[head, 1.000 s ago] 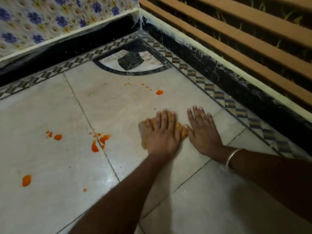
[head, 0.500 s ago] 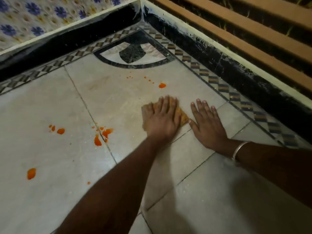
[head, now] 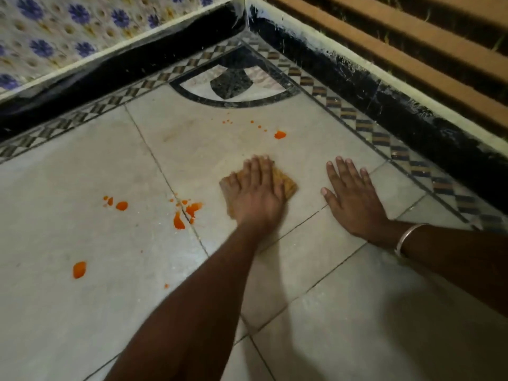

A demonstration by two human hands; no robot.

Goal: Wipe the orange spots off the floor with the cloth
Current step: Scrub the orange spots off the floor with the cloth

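Cloth [head: 287, 185]: 1, orange-brown, on pale floor [head: 357, 312] near the corner, under L hand [head: 255, 196], whose fingers lie straight, pressing it flat. R hand [head: 353, 200] flat on floor just beside, fingers spread, holding nothing. Orange spots [head: 280, 135]: 5 bigger blobs + small specks; 1 blob beyond cloth, 4 to its left.

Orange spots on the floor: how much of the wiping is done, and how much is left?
Done: little; only the floor around the cloth is free of orange. In hand: the left hand presses the cloth flat; the right hand rests beside it. Left: the spot near the corner, the cluster on the grout line, the left drops and the nearest blob.
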